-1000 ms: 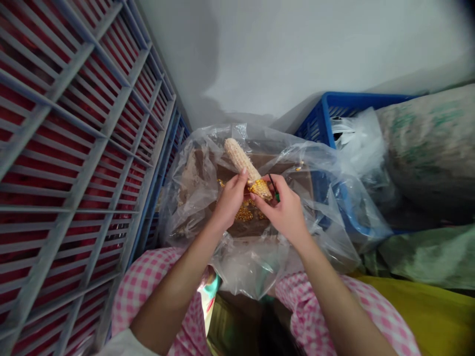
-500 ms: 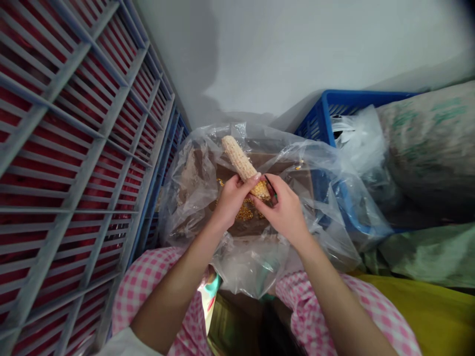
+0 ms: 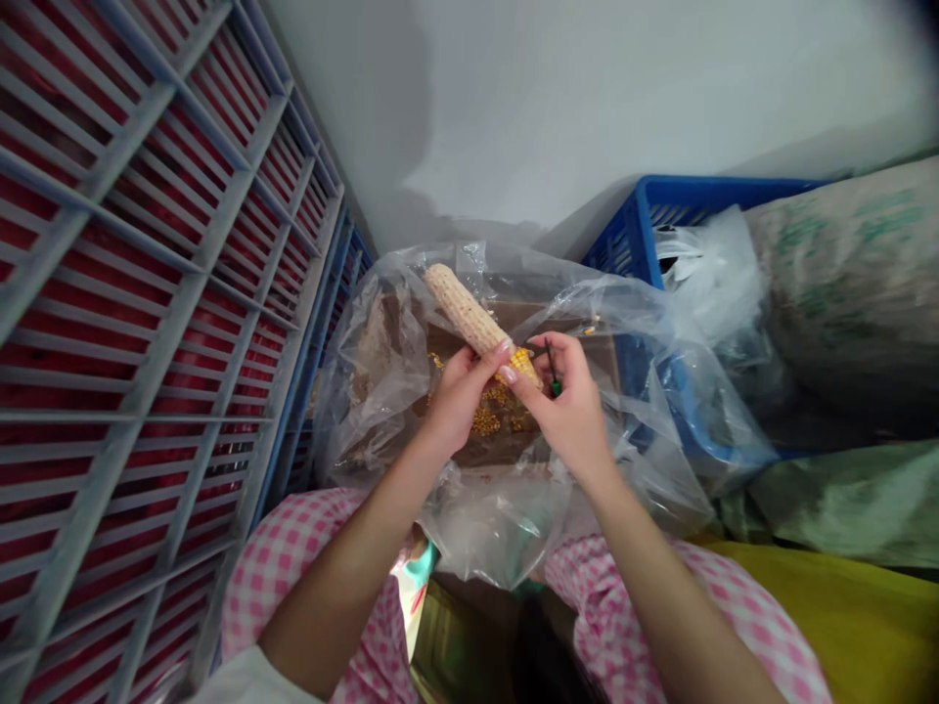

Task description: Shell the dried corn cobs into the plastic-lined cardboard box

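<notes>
We take this for a cramped storeroom, perhaps on a farm. A bare white wall (image 3: 587, 98) closes off the corner, and a grey slatted rack (image 3: 147, 293) with red showing behind its slats runs along one side. On the other side we see a blue crate (image 3: 704, 200), a bulging woven sack (image 3: 843, 293) and a green sack (image 3: 828, 499). Between them, clear plastic (image 3: 499, 533) lies over and around a cardboard box (image 3: 587, 357). Loose kernels (image 3: 485, 422) and a corn cob (image 3: 459, 308) show us that grain is handled here.
</notes>
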Available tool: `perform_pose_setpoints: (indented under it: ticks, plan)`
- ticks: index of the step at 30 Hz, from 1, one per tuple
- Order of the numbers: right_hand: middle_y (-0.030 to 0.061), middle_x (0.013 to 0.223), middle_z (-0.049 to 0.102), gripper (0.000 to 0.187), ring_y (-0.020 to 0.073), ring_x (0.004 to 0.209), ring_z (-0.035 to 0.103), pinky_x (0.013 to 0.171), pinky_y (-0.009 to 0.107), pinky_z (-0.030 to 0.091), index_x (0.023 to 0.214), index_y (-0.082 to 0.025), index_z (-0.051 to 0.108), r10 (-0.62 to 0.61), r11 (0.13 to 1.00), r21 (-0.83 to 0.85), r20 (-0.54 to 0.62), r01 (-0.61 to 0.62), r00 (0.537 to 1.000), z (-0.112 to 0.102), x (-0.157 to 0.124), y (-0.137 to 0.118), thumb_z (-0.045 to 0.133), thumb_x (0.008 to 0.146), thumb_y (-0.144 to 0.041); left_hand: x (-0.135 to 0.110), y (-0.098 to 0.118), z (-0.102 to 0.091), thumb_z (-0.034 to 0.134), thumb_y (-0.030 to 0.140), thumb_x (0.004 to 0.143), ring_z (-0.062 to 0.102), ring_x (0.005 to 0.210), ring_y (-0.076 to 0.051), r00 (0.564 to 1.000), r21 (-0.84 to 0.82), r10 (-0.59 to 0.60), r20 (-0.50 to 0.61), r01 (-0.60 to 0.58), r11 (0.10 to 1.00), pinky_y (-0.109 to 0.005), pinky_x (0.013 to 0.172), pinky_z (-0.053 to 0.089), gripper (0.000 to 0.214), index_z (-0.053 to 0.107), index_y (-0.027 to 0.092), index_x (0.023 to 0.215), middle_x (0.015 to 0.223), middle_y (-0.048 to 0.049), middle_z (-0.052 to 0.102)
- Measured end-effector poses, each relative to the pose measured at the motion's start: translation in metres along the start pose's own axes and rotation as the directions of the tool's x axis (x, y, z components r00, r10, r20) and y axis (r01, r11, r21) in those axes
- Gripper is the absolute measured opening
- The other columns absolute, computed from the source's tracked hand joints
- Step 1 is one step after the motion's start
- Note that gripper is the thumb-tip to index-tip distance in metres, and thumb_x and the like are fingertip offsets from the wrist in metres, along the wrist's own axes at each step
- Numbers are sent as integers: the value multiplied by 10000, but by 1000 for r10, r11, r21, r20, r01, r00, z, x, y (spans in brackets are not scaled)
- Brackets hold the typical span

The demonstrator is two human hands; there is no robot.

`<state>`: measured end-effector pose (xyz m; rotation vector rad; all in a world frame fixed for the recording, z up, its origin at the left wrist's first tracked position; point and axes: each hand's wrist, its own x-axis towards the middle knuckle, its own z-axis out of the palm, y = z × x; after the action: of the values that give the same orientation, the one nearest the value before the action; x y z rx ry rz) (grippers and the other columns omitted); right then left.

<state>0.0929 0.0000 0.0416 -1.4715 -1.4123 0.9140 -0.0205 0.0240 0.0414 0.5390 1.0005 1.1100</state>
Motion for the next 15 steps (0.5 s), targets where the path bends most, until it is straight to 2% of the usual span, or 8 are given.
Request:
perform_pose_setpoints:
  ticks: [2, 5, 8, 12, 15]
  plan:
    - [7, 850, 596, 388, 149, 683, 554, 604, 272, 438, 1088, -235, 472, 34, 999, -40, 25, -33, 999, 2, -2, -1, 582, 770, -427, 1, -2, 0, 690, 347, 648, 592, 824, -148, 999, 21, 44, -33, -43, 999, -262, 769, 428, 268, 604, 146, 803, 811, -18, 645]
    - [39, 968, 630, 349, 185, 799, 593, 660, 292, 460, 1086, -229, 508, 5, 997, -84, 44, -1, 999, 4, -4, -3, 543, 800, -426, 2, -4, -1, 659, 414, 677, 598, 853, -163, 997, 48, 52, -49, -50, 998, -267, 773, 435, 299, 602, 142, 786, 817, -31, 648]
    - [50, 1045, 638, 339, 207, 896, 602, 739, 311, 475, 1109, -227, 527, -54, 994, -88, 46, 58, 998, 3, -4, -3, 539, 809, -383, 1, -4, -2, 640, 450, 691, 601, 865, -171, 1000, 55, 19, -1, -19, 998, -268, 769, 445, 329, 617, 143, 805, 839, -46, 658]
    - [56, 1156, 616, 381, 216, 993, 594, 809, 326, 481, 1179, -218, 525, -84, 992, -86, 57, 89, 995, 1, -2, -3, 525, 821, -347, 1, -1, -4, 729, 349, 614, 608, 828, -159, 999, 68, -1, 47, -2, 998, -273, 786, 446, 318, 639, 145, 842, 836, -32, 668]
    - [54, 1170, 616, 394, 215, 1022, 592, 859, 338, 472, 1190, -213, 541, -93, 992, -83, 52, 97, 994, 0, -2, -3, 527, 825, -361, 2, -2, -4, 675, 403, 669, 620, 847, -179, 998, 55, 14, 61, -17, 998, -303, 799, 453, 318, 647, 138, 841, 837, -47, 674]
